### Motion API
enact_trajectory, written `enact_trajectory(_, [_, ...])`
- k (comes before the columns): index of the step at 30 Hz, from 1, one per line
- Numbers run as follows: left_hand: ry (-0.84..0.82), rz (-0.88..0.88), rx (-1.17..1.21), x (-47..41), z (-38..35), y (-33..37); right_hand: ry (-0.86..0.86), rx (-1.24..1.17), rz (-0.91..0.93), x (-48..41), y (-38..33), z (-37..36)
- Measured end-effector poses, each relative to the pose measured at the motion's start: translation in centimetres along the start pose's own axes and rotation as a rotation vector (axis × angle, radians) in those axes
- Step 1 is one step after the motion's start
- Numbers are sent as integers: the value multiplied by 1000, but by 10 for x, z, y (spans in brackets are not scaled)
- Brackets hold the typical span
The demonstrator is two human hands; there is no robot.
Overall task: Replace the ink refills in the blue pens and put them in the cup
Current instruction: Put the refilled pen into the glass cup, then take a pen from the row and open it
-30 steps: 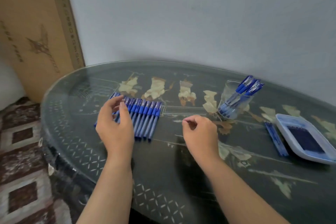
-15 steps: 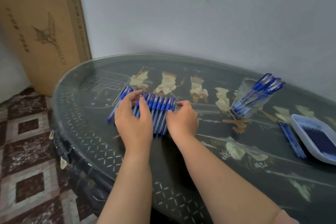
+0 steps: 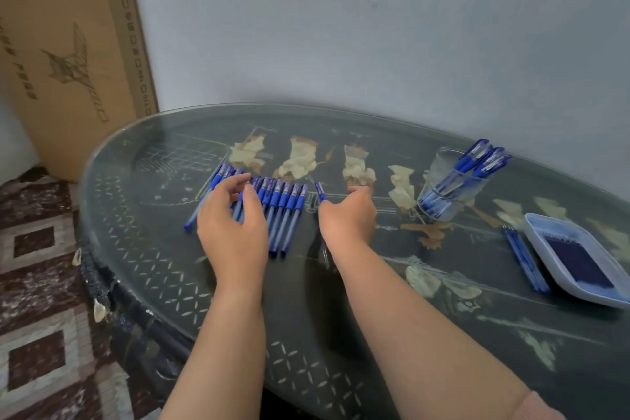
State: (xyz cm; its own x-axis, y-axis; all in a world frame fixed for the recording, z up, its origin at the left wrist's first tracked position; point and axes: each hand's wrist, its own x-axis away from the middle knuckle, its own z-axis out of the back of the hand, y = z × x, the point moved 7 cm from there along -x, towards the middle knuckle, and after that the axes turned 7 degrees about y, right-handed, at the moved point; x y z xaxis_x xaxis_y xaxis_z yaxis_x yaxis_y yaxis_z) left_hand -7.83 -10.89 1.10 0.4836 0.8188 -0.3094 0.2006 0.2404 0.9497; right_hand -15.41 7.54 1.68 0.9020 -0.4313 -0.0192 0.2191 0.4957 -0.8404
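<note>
My right hand (image 3: 347, 220) pinches one blue pen (image 3: 320, 194), cap end pointing away from me, barrel hidden under my palm; my left hand (image 3: 235, 228) hovers loose-fingered, gripping nothing, over the row of pens (image 3: 284, 215), all lying near-to-far; the cup (image 3: 443, 187) stands further right.

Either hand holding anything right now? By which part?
Right hand grips one blue pen by its barrel, capped end poking out. Left hand holds nothing, fingers loose over the pen row.
</note>
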Motion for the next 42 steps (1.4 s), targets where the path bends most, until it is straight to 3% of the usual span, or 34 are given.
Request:
enact_trajectory(3, [-17,-67,-50,2,0,6,4,-28,129,-2,11,31])
enact_trajectory(8, [-184,-393,-190,32,-25,43,-26,-30,328,-3,54,106])
enact_trajectory(14, [-836,-406,-114,114,-112,59,39,-2,489,-12,95,173])
enact_trajectory(17, [-1049,-475,-150,150,-141,50,69,5,541,-23,109,184])
enact_trajectory(27, [-989,-572,-166,153,-172,44,55,105,810,-39,113,168])
enact_trajectory(31, [-1008,-609,-87,163,-173,45,129,153,804,-43,121,170])
enact_trajectory(42, [-1058,-648,-60,163,-175,52,108,86,766,-44,123,172])
